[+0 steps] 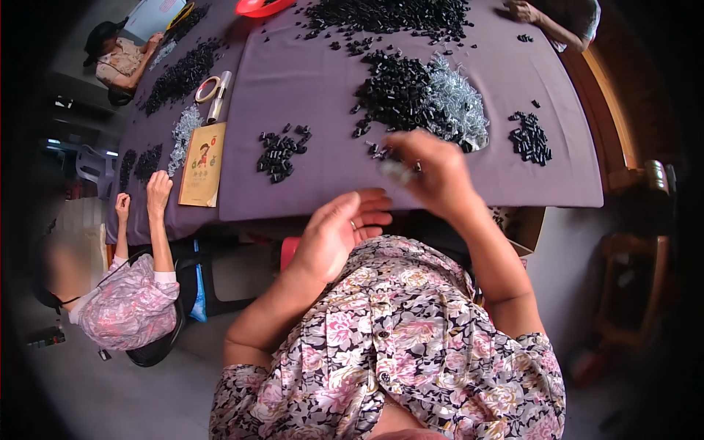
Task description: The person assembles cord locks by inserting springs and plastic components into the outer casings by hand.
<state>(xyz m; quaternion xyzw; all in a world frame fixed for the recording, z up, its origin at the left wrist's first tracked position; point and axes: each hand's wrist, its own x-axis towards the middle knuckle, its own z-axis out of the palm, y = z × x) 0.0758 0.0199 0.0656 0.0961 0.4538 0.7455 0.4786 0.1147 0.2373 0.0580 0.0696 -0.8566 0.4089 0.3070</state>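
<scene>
Well, right hand (438,170) near the heaped black pieces (394,86)

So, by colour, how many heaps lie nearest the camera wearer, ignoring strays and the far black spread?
Small black cylinder-shaped pieces: 3 heaps (left heap, middle heap, right heap)
Small shiny clear pieces: 1 heap
Total: 4 heaps

From afar I counted one book (202,166) at left, one red bowl (262,9) at top, one left hand (334,233) and one right hand (440,174) mid-frame, black parts (396,86) beyond tallying.
</scene>
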